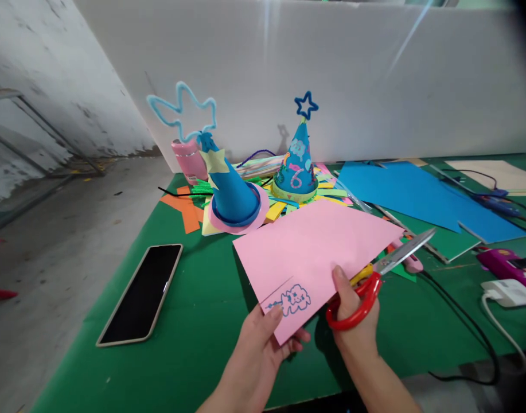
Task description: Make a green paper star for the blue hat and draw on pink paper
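Observation:
A sheet of pink paper [314, 241] is held up over the green table, with a small blue-outlined figure drawn near its lower corner. My left hand [267, 338] pinches that corner, thumb on top beside the drawing and fingers underneath. In my right hand [357, 315] is a pair of scissors [396, 255] with red and yellow handles; the blades point up and to the right, past the sheet's right edge. My right thumb lies by the paper's edge; whether it presses on the sheet I cannot tell.
Two blue cone hats, one with a light-blue pipe-cleaner topper [234, 189] and one with a dark-blue star [295, 158], stand behind the paper. A phone [141, 295] lies left. Blue sheets [409, 195], cables and a white adapter [510, 292] are at right.

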`<state>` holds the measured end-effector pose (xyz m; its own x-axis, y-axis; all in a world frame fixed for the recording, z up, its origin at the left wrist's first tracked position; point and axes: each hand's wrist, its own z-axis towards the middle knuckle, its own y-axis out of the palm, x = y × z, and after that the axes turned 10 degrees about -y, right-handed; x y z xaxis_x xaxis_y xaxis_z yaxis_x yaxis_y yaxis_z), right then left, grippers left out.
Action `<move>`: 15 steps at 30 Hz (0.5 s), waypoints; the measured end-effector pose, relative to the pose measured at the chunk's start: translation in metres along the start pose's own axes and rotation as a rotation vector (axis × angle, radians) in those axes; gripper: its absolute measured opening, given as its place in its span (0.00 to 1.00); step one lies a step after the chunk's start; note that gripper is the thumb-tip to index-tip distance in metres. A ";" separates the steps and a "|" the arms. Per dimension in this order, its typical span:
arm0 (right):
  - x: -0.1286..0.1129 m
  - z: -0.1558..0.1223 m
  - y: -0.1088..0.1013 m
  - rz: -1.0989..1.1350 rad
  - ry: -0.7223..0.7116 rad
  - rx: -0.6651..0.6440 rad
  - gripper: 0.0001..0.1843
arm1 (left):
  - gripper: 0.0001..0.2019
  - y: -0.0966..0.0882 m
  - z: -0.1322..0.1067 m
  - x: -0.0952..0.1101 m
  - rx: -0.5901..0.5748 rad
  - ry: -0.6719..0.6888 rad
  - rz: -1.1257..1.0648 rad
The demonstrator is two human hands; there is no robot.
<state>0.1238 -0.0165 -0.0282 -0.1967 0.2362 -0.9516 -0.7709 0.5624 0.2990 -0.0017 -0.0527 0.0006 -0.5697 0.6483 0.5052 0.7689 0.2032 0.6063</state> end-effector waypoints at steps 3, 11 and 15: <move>-0.003 -0.002 0.009 -0.048 -0.013 -0.045 0.24 | 0.11 0.004 0.010 -0.001 0.084 0.032 0.024; -0.022 -0.012 -0.044 -0.098 0.404 -0.330 0.18 | 0.10 -0.009 0.019 0.016 0.159 0.052 0.035; -0.033 -0.017 -0.097 -0.249 0.735 -0.660 0.21 | 0.13 -0.019 0.021 0.021 0.118 0.089 -0.034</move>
<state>0.1949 -0.0929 -0.0269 -0.1367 -0.4984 -0.8561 -0.9774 -0.0731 0.1986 -0.0225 -0.0279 -0.0130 -0.6152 0.5728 0.5417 0.7748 0.3121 0.5498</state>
